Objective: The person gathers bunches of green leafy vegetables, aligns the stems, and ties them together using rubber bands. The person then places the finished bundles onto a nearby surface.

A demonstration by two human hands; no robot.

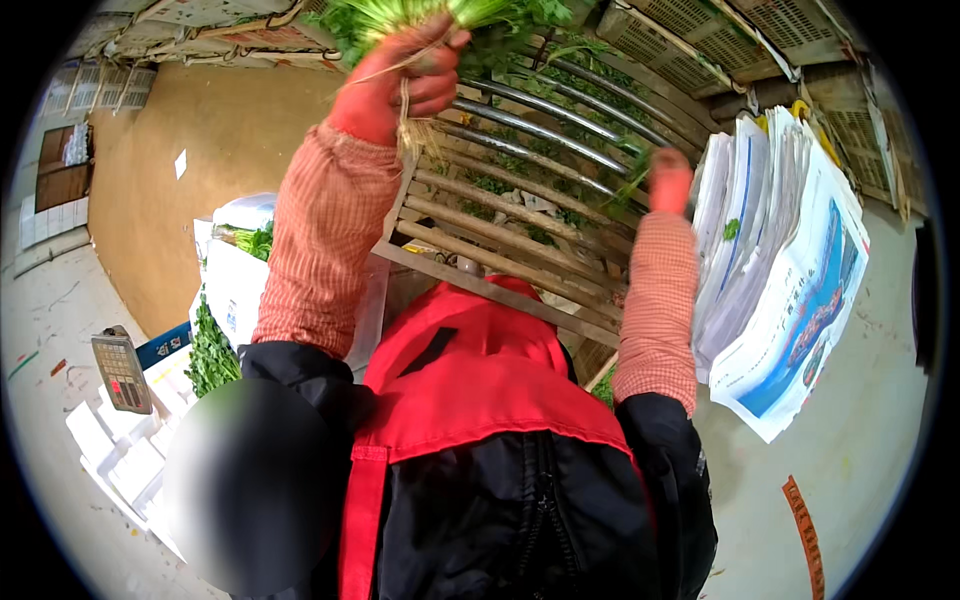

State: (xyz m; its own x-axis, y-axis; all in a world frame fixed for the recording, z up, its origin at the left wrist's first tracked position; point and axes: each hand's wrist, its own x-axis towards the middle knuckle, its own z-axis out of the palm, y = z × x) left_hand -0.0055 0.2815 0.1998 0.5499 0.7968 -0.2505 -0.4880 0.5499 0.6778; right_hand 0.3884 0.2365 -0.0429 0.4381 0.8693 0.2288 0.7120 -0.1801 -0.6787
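My left hand [420, 90], in a red glove, grips a bunch of leafy green vegetable [409, 13] by its pale stems at the top of the view. Strands of straw-coloured tie [411, 124] hang from that hand. Below and to the right lies a slatted rack [517, 217] of metal and wooden bars, with loose green leaves on and under it. My right hand [670, 180], also red-gloved and blurred, is over the rack's right side. Green sprigs [634, 180] show beside its fingers; whether it holds them is unclear.
Stacked printed paper sheets [780, 247] stand right of the rack. Plastic crates [667, 45] line the back. To my left are a digital scale [121, 371], white foam boxes [139, 472] and more leafy greens [212, 349]. An orange strip [804, 536] lies on the floor.
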